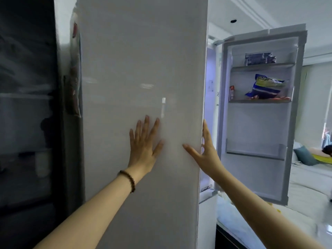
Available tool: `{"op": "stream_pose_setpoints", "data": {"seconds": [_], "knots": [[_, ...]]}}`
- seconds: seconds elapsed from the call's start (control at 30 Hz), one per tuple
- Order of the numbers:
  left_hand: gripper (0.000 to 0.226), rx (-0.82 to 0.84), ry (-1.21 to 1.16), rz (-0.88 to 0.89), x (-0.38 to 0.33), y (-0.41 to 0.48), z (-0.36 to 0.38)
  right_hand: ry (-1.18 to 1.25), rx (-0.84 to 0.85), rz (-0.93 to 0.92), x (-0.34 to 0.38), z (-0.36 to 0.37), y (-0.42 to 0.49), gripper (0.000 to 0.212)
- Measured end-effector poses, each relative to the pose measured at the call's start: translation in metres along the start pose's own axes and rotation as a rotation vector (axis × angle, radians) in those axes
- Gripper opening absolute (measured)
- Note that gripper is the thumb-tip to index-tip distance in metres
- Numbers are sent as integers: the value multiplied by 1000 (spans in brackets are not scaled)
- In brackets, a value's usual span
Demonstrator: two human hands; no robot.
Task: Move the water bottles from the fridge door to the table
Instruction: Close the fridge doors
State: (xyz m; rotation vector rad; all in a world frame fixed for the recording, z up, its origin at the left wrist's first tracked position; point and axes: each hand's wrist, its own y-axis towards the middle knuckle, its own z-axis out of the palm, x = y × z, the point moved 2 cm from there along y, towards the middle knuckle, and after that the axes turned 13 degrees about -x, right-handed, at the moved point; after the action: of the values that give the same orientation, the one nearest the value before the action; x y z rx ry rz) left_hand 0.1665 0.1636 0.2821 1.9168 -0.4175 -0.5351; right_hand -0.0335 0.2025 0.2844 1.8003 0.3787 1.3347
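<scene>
Hands meet the white fridge door (140,69), left hand (143,146) flat with fingers (147,123) spread wide, right hand (206,153) gripping its right edge, thumb in front; right of it, an open door (258,123) holds snack bags (265,88).

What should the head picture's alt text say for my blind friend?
Two hands are on a white fridge door: the left hand lies flat on it, the right hand holds its edge. Beside it an open door has bags on its shelves.
</scene>
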Motion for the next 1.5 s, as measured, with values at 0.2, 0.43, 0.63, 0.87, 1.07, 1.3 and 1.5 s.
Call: {"op": "stream_pose_setpoints", "data": {"seconds": [0.2,0.43,0.63,0.87,1.07,1.3,1.5], "knots": [[63,-166,107,52,15,23,80,-1,-15,43,-58,17,54,97],[59,-214,261,64,40,43,140,132,5,141,-123,53,107,91],[60,-255,457,47,66,60,180,234,88,135,-180,95,156,91],[60,-294,724,6,87,72,208,323,179,100,-220,132,188,95],[62,-276,808,-30,96,78,218,316,159,32,-237,154,201,101],[63,-240,893,-64,102,83,223,403,191,64,-252,171,206,102],[62,-173,919,-111,95,83,220,458,281,54,-259,167,209,93]]}}
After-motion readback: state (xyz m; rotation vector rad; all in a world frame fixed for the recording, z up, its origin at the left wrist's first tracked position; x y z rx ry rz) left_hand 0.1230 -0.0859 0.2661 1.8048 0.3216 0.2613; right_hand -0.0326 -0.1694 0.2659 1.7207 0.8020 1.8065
